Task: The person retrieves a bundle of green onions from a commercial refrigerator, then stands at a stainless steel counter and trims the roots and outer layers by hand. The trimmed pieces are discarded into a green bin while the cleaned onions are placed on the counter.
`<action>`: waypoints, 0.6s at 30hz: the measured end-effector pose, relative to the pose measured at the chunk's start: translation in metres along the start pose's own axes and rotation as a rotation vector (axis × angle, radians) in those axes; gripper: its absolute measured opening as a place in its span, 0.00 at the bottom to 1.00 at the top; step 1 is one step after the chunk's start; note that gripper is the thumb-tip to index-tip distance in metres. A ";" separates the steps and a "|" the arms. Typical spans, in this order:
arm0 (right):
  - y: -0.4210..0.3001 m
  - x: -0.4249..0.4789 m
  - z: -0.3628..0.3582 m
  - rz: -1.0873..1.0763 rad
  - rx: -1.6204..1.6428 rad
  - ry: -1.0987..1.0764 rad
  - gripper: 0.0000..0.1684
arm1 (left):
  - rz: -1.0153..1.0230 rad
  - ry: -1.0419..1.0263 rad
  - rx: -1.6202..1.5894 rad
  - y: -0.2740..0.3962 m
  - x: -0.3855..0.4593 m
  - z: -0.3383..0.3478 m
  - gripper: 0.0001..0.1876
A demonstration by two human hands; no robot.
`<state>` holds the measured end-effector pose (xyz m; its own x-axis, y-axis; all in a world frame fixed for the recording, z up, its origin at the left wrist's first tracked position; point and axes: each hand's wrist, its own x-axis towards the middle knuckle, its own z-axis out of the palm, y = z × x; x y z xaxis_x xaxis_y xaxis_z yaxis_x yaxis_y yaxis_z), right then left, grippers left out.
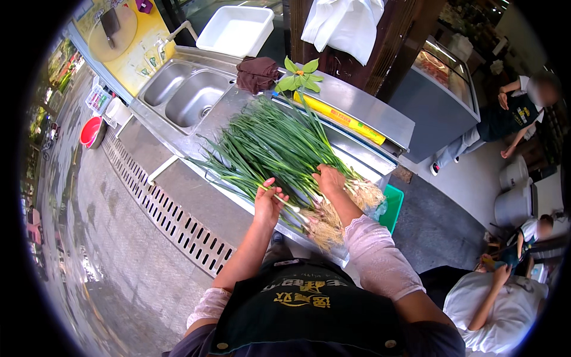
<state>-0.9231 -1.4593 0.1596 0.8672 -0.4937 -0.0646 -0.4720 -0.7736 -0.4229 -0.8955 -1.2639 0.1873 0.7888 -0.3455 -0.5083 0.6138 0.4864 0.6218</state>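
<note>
A wide pile of green garlic lies on the stainless steel counter, with long green leaves towards the sink and pale bulbs and stringy roots towards me. My left hand holds a single green garlic stalk near its white bulb, with the fingers partly spread around it. My right hand rests on the pile, just above the root ends. Its fingers curl down onto the stalks, and their tips are hidden, so whether they grip any cannot be told.
Beyond the pile are a double sink, a brown cloth and a yellow box on a steel ledge. A green plastic bin stands right of the counter. A drain grate runs along the floor at left. Several people are at right, one in a white shirt close by.
</note>
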 end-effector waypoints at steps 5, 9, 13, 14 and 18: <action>-0.003 -0.004 -0.026 -0.071 0.369 0.154 0.11 | -0.042 -0.058 -0.015 0.004 0.008 -0.004 0.12; -0.004 -0.024 -0.059 -0.012 0.529 0.100 0.11 | -0.111 -0.178 -0.025 -0.008 0.006 0.026 0.13; -0.014 -0.056 -0.074 -0.075 0.472 0.015 0.10 | -0.143 -0.332 -0.042 -0.028 0.010 0.060 0.07; -0.011 -0.060 -0.072 -0.042 0.520 0.059 0.09 | -0.138 -0.323 -0.022 -0.031 0.010 0.067 0.06; 0.009 -0.069 -0.064 0.207 0.662 0.252 0.13 | -0.142 -0.354 0.022 -0.046 0.011 0.081 0.06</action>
<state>-0.9969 -1.4578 0.2181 0.6705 -0.7415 -0.0261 -0.3582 -0.2927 -0.8866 -0.9120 -1.3549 0.2013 0.6561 -0.6658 -0.3554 0.7151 0.3978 0.5748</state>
